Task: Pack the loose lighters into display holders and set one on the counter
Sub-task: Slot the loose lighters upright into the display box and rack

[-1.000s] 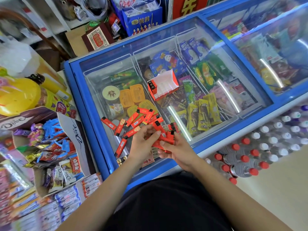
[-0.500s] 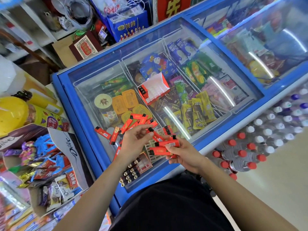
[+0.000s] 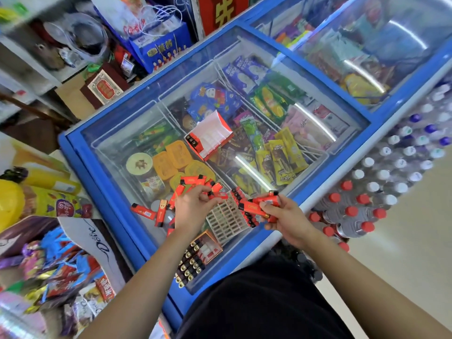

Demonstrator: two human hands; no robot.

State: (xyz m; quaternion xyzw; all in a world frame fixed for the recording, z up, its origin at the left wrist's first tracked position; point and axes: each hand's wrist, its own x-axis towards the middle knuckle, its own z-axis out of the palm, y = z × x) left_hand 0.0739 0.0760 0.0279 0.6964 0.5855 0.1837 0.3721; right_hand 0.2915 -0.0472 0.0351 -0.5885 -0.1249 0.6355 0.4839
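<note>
Both hands work over the glass top of a blue chest freezer (image 3: 102, 177). One grip, the right hand (image 3: 285, 217), is closed around a small bunch of red plastic lighters with black tops (image 3: 260, 205), which stick out to the left of the fingers. The other grip, the left hand (image 3: 193, 210), pinches one red lighter (image 3: 217, 195) between the thumb and the fingertips, just above a white plastic grid tray (image 3: 226, 220). That tray lies flat on the glass between the two hands, and most of its little square slots look empty. A row of red lighters with black tops (image 3: 244, 211) stands along its right edge, just beside the right hand. More loose red lighters (image 3: 193, 181) lie in a heap on the glass near the left hand, and two more (image 3: 151, 212) lie apart, farther to the left. Close to the body sits an orange display box (image 3: 203, 253) with rows of dark lighters with gold tops (image 3: 188, 266) standing in it. Farther back on the glass, a red and white cardboard display holder (image 3: 210, 135) lies tilted with its open side up; a few dark lighter tops show in its left corner. Under the glass are ice creams in bright wrappers. Packs of water bottles with red and white caps (image 3: 362, 204) stand on the floor on the right. An open candy box (image 3: 80, 255) full of shiny sweets sits on the left.
</note>
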